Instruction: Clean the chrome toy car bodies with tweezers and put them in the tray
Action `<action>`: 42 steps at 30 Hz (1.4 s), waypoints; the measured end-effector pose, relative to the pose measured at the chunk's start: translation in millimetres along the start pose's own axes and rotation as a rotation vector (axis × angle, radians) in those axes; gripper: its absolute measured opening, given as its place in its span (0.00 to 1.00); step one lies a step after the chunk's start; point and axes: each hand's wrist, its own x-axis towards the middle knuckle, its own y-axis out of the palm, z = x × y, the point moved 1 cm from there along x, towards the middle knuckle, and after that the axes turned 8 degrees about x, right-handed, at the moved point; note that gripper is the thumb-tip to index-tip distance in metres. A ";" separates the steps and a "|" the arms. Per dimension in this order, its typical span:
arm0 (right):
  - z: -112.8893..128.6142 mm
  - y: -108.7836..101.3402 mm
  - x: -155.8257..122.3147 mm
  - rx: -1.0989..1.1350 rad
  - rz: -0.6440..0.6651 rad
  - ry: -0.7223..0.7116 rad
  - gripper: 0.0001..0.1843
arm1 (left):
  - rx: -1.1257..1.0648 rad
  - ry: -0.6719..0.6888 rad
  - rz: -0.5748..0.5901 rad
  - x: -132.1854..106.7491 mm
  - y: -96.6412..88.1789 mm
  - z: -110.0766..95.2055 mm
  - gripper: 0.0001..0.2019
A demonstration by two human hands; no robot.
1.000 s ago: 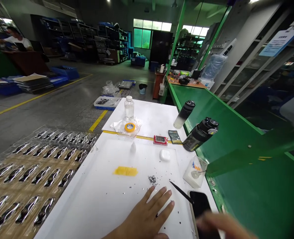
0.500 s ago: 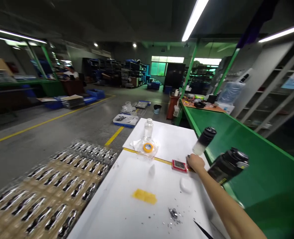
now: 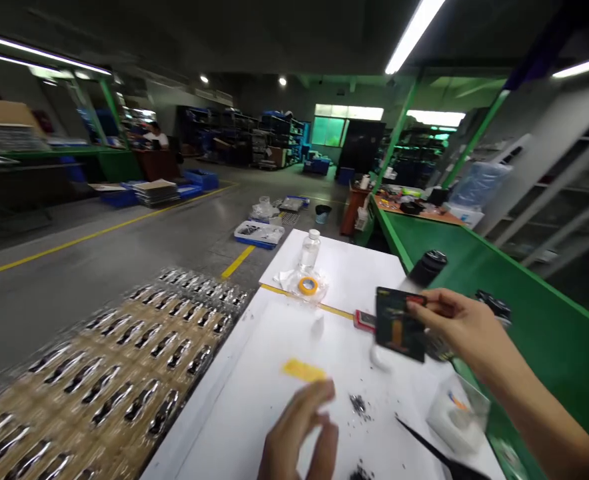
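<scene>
My right hand (image 3: 457, 323) pinches a flat dark packet (image 3: 399, 323) with red and orange marks, held up above the right side of the white table (image 3: 234, 393). Behind the packet, partly covered, lies a red-edged flat box (image 3: 363, 320). A rounded white case (image 3: 380, 358) sits just below it. My left hand (image 3: 299, 433), slightly blurred, is over the near part of the table with thumb and fingers apart and nothing in them. Close to it are a yellow patch (image 3: 303, 371) and small dark shiny scraps (image 3: 358, 404). Black tweezers (image 3: 424, 443) lie at the right.
A clear bottle (image 3: 310, 250) and an orange tape roll (image 3: 308, 286) on crumpled plastic stand farther back. Black-topped bottles (image 3: 428, 268) line the right, beside a green conveyor bench (image 3: 539, 313). Trays of shiny parts (image 3: 139, 360) lie left. A person (image 3: 156, 137) sits far off.
My right hand has lifted from the table beside the red-edged box, now with the dark packet in it. My left hand has come into view from below. The view has shifted slightly.
</scene>
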 end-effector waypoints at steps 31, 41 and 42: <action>0.6 18.8 -150.9 0.488 0.901 0.030 0.15 | -0.677 -0.302 1.105 67.7 -31.7 -58.1 0.18; -8.1 30.3 -161.4 0.459 0.777 -0.112 0.16 | -0.757 -0.491 0.958 57.4 -20.0 -55.6 0.17; -8.3 31.3 -157.6 0.486 0.796 -0.056 0.14 | -0.764 -0.493 0.935 57.4 -19.6 -55.8 0.18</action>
